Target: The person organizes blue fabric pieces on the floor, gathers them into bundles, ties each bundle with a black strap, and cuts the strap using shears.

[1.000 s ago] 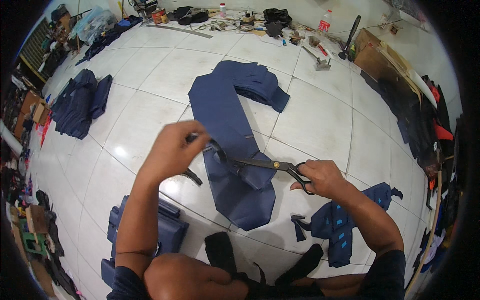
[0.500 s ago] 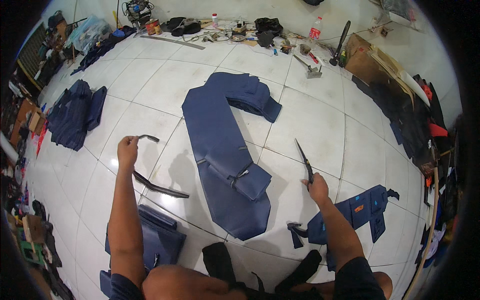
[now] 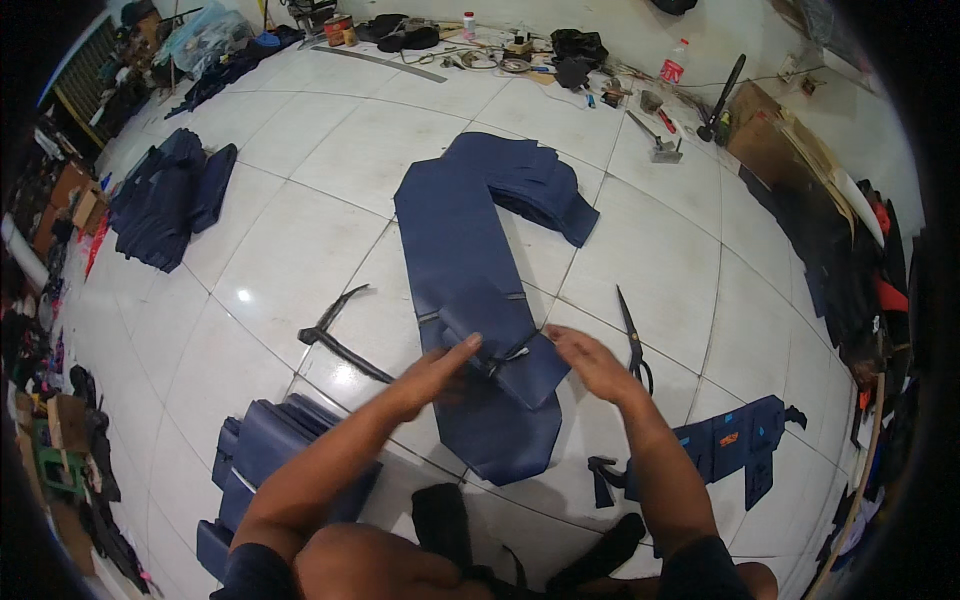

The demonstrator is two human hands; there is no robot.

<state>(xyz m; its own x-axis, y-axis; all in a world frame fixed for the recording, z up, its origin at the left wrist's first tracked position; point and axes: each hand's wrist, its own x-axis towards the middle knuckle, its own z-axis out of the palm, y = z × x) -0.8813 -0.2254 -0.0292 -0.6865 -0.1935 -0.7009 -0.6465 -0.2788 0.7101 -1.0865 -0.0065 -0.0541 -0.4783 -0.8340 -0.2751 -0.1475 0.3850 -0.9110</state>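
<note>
In front of me a long dark blue fabric panel [image 3: 455, 225] lies flat, its far end curving right into a layered stack. On its near part rests a folded blue piece [image 3: 535, 372] with a black strap and a small light bit on top. My left hand [image 3: 430, 382] hovers at its left side, thumb apart, fingers partly blurred. My right hand [image 3: 592, 365] is at its right edge, fingers stretched out. Just right of that hand, the black-handled scissors [image 3: 632, 335] lie on the tiles. To the left a thin black strap [image 3: 345, 352] lies bent on the floor.
A folded blue stack [image 3: 275, 455] sits near my left arm. Another blue pile [image 3: 165, 205] is farther left. A blue pocketed piece [image 3: 735, 440] with black straps lies by my right forearm. Tools and a bottle [image 3: 674, 62] line the far wall.
The scissors have left my right hand and the black strap has left my left; both now lie on the floor. My hands have come inward to the folded blue piece.
</note>
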